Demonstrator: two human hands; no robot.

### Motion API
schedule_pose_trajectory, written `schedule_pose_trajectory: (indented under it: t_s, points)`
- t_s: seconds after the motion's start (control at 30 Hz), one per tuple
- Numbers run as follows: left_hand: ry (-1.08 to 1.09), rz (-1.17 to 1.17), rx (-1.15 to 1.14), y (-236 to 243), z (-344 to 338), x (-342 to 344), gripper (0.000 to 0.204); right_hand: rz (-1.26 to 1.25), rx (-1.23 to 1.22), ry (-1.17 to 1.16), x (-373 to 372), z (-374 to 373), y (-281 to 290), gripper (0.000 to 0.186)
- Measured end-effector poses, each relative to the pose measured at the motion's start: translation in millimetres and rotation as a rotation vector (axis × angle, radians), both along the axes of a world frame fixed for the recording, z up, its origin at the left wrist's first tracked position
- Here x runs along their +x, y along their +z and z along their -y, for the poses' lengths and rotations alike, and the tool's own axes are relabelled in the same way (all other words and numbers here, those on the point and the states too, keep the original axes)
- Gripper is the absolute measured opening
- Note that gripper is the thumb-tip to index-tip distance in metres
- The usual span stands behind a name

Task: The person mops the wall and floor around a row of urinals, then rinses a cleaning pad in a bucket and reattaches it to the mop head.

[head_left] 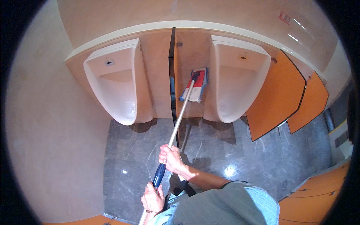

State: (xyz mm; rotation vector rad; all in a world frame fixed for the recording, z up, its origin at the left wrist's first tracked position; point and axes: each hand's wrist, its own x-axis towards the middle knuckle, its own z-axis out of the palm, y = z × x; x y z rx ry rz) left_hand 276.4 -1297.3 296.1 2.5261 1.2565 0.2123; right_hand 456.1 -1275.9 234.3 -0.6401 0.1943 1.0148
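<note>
A flat mop with a pale metal pole (181, 116) reaches forward from my hands. Its head (194, 85), red and white with a blue edge, is against the tan wall between the black-edged divider and the right urinal. My right hand (172, 158) is wrapped round the pole just above a dark blue collar (159, 174). Lower down, my left hand (152, 198) grips the pole below that collar. The right urinal (238, 80) stands close beside the mop head; the left urinal (114, 82) is on the other side of the divider (172, 75).
Orange partitions (279, 97) stand out from the wall on the right. A pale ledge (195, 24) runs above the urinals. Below lies a grey marbled floor (142, 157) with shiny reflections. Orange panels (315, 195) show at the lower right, and a beige wall (56, 131) rises at left.
</note>
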Motion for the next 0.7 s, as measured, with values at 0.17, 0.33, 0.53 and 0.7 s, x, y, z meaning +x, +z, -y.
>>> schedule_pose_trajectory:
  t_s: [0.17, 0.33, 0.53, 0.7]
  points:
    - [-0.016, 0.112, 0.080, 10.1, 2.7, -22.8, 0.036, 0.028, 0.122, 0.031, -15.4, 4.8, 30.0, 0.005]
    - [0.001, 0.265, -0.027, 6.0, 4.4, -33.0, 0.034, 0.163, 0.176, 0.054, -20.6, 9.3, 60.4, 0.006]
    - [-0.060, 0.264, -0.537, -62.0, -21.6, -10.5, 0.037, 0.198, 0.111, 0.119, 2.4, 8.1, 11.1, 0.003]
    - [-0.090, 0.312, -0.601, -97.1, -10.4, 15.3, 0.036, 0.169, 0.104, 0.134, 27.6, 19.0, -20.1, 0.008]
